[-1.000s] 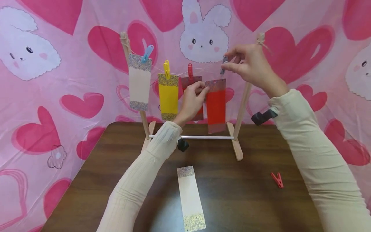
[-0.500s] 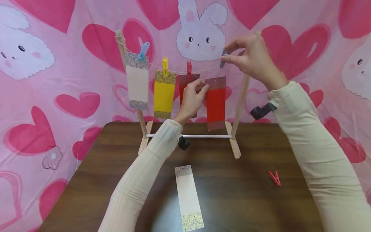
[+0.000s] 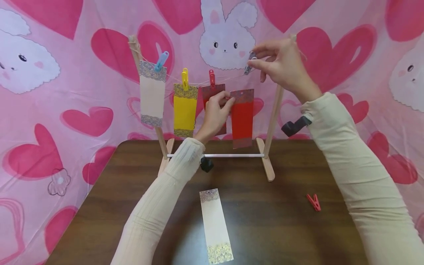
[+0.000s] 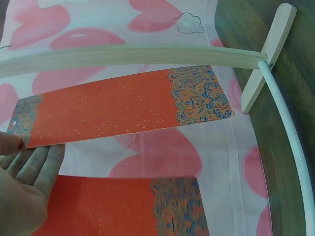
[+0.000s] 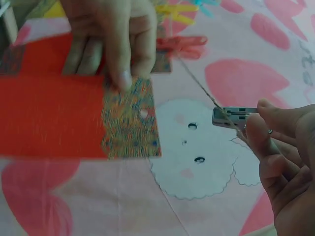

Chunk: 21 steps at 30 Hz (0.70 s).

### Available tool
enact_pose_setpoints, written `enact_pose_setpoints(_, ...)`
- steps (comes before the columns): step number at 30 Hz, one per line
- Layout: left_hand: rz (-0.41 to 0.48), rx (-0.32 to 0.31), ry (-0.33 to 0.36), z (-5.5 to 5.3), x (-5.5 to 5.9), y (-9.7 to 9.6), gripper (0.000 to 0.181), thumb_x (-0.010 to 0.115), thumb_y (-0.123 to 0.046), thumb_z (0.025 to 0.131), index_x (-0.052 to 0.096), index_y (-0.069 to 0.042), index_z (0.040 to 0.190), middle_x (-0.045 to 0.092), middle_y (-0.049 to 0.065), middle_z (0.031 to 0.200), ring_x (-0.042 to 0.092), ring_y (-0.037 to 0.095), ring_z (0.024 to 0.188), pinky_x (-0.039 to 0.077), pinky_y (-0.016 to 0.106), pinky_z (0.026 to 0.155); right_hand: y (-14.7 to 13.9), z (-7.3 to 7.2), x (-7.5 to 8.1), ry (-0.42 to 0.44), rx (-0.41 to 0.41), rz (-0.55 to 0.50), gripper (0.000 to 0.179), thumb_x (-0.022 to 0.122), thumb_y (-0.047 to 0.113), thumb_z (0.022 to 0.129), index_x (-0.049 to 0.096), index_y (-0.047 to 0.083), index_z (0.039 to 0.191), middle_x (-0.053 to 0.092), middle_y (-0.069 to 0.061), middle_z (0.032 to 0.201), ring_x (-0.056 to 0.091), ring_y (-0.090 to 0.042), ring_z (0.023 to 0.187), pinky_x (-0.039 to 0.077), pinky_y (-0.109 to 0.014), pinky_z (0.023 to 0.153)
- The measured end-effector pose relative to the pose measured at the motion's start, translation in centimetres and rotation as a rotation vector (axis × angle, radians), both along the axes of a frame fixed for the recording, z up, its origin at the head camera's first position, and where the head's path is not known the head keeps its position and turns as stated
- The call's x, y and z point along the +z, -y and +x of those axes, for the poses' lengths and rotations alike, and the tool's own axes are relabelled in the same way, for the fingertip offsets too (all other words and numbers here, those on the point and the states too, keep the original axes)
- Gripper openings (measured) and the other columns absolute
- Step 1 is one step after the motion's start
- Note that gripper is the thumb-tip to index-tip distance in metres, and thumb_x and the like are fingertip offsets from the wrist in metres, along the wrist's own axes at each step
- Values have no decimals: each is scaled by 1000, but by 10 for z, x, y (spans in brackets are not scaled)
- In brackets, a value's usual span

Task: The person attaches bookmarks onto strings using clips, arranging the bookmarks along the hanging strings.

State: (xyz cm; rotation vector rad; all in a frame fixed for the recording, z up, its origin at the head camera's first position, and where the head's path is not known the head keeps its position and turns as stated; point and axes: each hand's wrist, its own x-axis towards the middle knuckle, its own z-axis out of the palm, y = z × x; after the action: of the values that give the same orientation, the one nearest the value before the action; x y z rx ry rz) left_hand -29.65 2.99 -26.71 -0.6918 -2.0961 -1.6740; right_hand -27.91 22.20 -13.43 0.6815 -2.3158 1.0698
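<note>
My left hand [image 3: 215, 114] pinches the upper left edge of a red card [image 3: 242, 119] with patterned ends. The card hangs upright, and a small hole shows near its top edge in the right wrist view. Above it, my right hand [image 3: 285, 66] holds a grey clothespin [image 5: 231, 116] between thumb and fingers. The cord [image 5: 199, 83] passes right at the clothespin and runs on by the right fingertips. The card's top edge is apart from the clothespin, below it. Behind my left hand, another red card [image 3: 213, 92] hangs from a red clothespin [image 3: 212, 78].
A yellow card [image 3: 184, 112] and a cream card [image 3: 152, 97] hang farther left by yellow and blue clothespins. The wooden stand [image 3: 274, 121] holds the cord. On the brown table [image 3: 271, 228] lie a cream card [image 3: 215, 221] and an open-legged red clothespin [image 3: 314, 202].
My right hand has risen a little and shifted left with the grey clothespin, which now tilts more. The left hand keeps its pinch on the red card. The head view has shifted slightly.
</note>
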Motion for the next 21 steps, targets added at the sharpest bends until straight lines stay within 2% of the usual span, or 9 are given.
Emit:
enact_pose_setpoints(3,-16,-2,6,1,0,1,12,64,-13,98,66,-2,100,72,11,82,63,17,64,56,26,67,-3,0,0,9,7,-26,33,77,18,88,72,5,118,75,-8,101,63,-15,52,35,-22,41)
enact_pose_setpoints(7,-23,1,21,1,1,1,13,64,-14,98,67,-2,101,74,12,86,67,21,67,57,27,68,-5,0,1,-27,29,-53,33,76,17,89,72,6,119,74,-5,99,62,-16,51,39,-20,41)
enact_pose_setpoints(13,-26,-43,36,2,-2,4,13,63,-14,99,66,-3,104,74,11,92,67,20,74,57,27,70,-1,0,0,-36,78,-133,33,74,11,90,70,5,122,74,-2,99,62,-16,50,43,-21,43)
enact_pose_setpoints(18,-35,-50,1,0,-5,9,12,62,-15,99,66,-4,103,73,9,87,65,18,70,56,27,69,1,4,-1,-22,16,10,36,72,18,92,68,8,127,71,-12,114,62,-13,52,45,-21,46)
enact_pose_setpoints(21,-13,-71,5,-1,-7,11,12,62,-14,99,65,-3,103,73,10,87,65,19,72,56,27,70,3,8,-3,-3,-27,119,39,70,23,94,66,9,130,70,-12,119,63,-12,55,47,-21,49)
